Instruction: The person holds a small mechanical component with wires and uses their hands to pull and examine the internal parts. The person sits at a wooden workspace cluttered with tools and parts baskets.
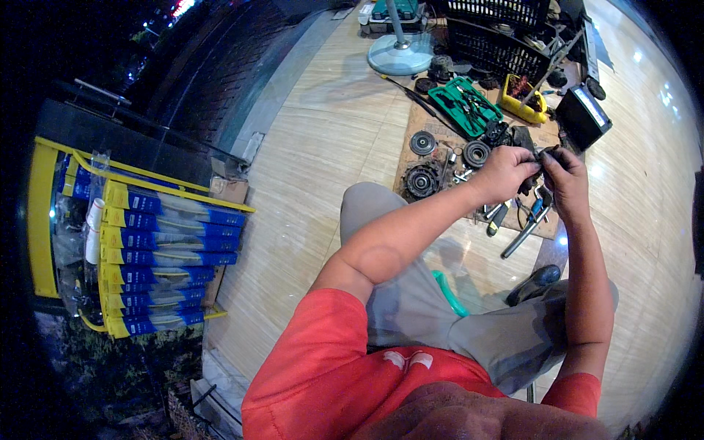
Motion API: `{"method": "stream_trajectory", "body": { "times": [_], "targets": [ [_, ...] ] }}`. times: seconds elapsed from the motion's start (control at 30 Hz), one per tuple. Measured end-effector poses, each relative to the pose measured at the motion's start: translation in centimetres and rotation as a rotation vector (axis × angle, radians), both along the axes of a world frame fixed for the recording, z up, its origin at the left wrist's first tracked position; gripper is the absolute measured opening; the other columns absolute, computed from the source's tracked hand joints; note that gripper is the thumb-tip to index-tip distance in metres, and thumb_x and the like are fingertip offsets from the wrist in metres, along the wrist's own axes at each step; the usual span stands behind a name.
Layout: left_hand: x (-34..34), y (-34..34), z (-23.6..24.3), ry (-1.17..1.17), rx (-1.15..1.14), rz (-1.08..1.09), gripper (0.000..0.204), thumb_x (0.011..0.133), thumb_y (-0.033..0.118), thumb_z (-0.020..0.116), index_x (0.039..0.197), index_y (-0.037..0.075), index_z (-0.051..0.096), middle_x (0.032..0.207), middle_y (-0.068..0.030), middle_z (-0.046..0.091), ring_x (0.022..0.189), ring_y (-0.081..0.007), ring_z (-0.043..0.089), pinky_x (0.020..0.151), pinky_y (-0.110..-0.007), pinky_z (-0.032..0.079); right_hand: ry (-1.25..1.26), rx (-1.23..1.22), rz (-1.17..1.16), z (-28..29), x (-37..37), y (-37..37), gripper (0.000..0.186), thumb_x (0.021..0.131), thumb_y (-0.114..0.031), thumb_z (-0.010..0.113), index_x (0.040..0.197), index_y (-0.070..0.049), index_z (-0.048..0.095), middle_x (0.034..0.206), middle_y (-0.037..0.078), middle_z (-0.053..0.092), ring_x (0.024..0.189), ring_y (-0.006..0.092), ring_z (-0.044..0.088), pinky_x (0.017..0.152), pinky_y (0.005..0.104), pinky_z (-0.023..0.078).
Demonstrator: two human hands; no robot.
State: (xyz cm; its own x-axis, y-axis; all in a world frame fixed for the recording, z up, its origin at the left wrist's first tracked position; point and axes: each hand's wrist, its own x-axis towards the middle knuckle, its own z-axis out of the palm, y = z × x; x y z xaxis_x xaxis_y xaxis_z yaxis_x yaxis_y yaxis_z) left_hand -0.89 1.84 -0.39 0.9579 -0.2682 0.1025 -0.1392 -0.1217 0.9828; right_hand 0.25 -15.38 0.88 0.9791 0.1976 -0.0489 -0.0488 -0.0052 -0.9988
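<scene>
My left hand (506, 173) and my right hand (566, 180) meet over the right side of a cardboard sheet (411, 163). Both have their fingers closed in a pinch around a small dark part, mostly hidden by the fingers. Left of them lie a ring-shaped black pulley (477, 153), a smaller pulley (423, 143) and a toothed round part (423, 180). Just below my hands rest a screwdriver with a yellow-and-black handle (498, 219) and a long metal tool (525, 232).
Beyond the hands are a green tool case (463, 106), a yellow bin (522, 100) of parts, a black box (584, 118) and black crates (495, 48). A round stand base (400, 55) is farther back. To the left stands a yellow rack (158, 178) of blue-and-yellow packages.
</scene>
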Motion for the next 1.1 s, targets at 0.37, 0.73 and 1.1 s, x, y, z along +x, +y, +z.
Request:
{"method": "stream_trajectory", "body": {
  "times": [0.37, 0.73, 1.1],
  "targets": [
    [2.3, 0.3, -2.8, 0.088, 0.17, 0.111, 0.039, 0.092, 0.033, 0.054, 0.08, -0.003, 0.065, 0.068, -0.0084, 0.064, 0.058, -0.0133, 0.059, 0.054, -0.03, 0.046, -0.709, -0.622, -0.034, -0.3, 0.0, -0.1, 0.012, 0.081, -0.008, 0.066, 0.091, -0.003, 0.062, 0.077, 0.008, 0.062, 0.065, 0.0188, 0.058, 0.057, 0.0314, 0.046],
    [1.5, 1.1, -2.3, 0.56, -0.33, -0.178, 0.024, 0.091, 0.021, 0.058, 0.087, -0.001, 0.065, 0.073, -0.0049, 0.063, 0.063, -0.0116, 0.057, 0.059, -0.029, 0.049, -0.999, -0.964, -0.002, -0.9, -0.3, 0.8, 0.018, 0.075, -0.008, 0.066, 0.09, -0.006, 0.057, 0.08, 0.012, 0.056, 0.074, 0.0326, 0.059, 0.062, 0.0404, 0.048],
    [1.1, 1.6, 0.5, 0.248, 0.035, -0.034, 0.025, 0.087, 0.021, 0.062, 0.094, -0.003, 0.067, 0.081, -0.0055, 0.066, 0.071, -0.0107, 0.059, 0.066, -0.026, 0.047, -0.377, -0.467, -0.081, -1.6, 0.6, 0.1, 0.028, 0.081, -0.014, 0.067, 0.105, 0.0, 0.061, 0.094, 0.018, 0.066, 0.086, 0.0252, 0.064, 0.077, 0.0348, 0.049]
  ]
}}
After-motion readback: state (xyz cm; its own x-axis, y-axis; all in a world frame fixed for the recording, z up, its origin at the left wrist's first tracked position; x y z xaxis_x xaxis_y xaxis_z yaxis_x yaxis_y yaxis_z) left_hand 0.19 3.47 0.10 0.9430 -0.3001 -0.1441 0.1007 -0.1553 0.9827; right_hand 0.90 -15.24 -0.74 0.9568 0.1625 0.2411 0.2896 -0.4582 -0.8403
